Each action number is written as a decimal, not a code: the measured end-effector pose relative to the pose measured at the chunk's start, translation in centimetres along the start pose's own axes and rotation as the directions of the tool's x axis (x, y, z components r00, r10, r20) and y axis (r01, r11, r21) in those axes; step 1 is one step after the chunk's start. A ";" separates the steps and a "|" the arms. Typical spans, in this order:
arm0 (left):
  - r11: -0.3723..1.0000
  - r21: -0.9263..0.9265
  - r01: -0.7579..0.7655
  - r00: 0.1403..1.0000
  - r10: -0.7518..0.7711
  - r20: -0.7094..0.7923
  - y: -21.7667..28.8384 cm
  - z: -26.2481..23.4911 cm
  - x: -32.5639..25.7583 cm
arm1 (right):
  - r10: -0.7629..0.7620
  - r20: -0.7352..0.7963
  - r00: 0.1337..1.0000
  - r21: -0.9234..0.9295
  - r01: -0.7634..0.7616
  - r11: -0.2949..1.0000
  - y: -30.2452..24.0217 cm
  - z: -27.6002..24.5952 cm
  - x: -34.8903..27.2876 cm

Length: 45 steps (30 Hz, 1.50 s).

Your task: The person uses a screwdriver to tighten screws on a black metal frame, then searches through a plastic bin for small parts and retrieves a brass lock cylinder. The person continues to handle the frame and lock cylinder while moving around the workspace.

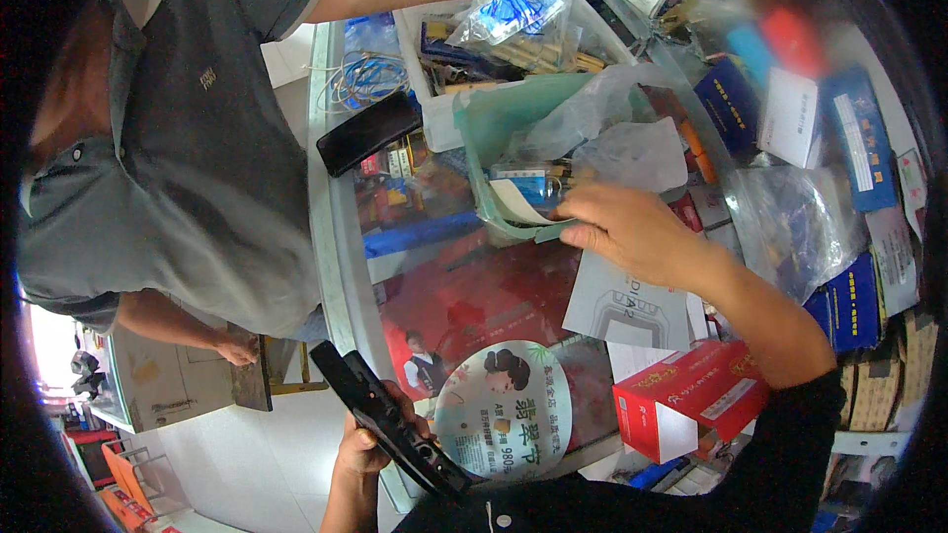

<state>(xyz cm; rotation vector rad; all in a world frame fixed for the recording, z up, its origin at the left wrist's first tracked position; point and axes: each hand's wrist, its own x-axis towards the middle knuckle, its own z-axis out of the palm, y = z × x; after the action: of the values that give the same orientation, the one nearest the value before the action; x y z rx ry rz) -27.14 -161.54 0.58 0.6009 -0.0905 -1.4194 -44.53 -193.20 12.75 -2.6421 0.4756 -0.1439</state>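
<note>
My left hand (380,429), at the counter's near edge, is closed around a long black handheld device (390,419), seen nearly edge-on. My right hand (637,237) is at the near rim of a pale green plastic basket (472,153). Its thumb lies outside the rim while the fingers curl over to the inner side, their tips partly hidden. Inside the basket are crumpled clear plastic bags (632,153), a small blue-and-white packet (523,184) and a curved whitish strip (518,205). Under my right wrist lies a white printed sheet (622,301).
Across the glass counter, a person in a grey shirt (212,138) reaches over a white bin towards a clear bag with blue cable (513,15). A black phone (368,133) lies beside the basket. Near me are a red-and-white box (691,395) and a round printed disc (504,410); boxes crowd the right.
</note>
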 end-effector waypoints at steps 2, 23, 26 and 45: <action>1.000 0.020 -0.016 1.000 0.016 -0.022 -0.1 0.0 -0.1 | 0.022 -0.075 0.997 0.058 -0.018 0.998 0.4 -0.5 0.4; 0.998 0.064 0.009 1.000 -0.010 0.012 0.2 0.4 -0.2 | 0.356 0.119 0.927 -0.424 -0.277 0.862 3.8 -2.0 2.0; 0.998 0.062 0.000 1.000 -0.001 0.012 0.3 0.1 -0.4 | 0.355 0.195 0.914 -0.352 -0.273 0.895 2.7 -1.9 1.3; 0.997 0.038 0.066 0.993 -0.069 0.093 -0.3 0.0 0.4 | 0.378 -0.299 0.876 0.306 -0.288 0.908 5.5 -2.1 10.7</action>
<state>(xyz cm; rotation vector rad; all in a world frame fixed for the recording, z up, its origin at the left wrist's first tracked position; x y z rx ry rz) -27.38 -161.90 0.31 0.5701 -0.1721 -1.5143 -36.59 -202.45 12.42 -2.2438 0.9616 -0.5376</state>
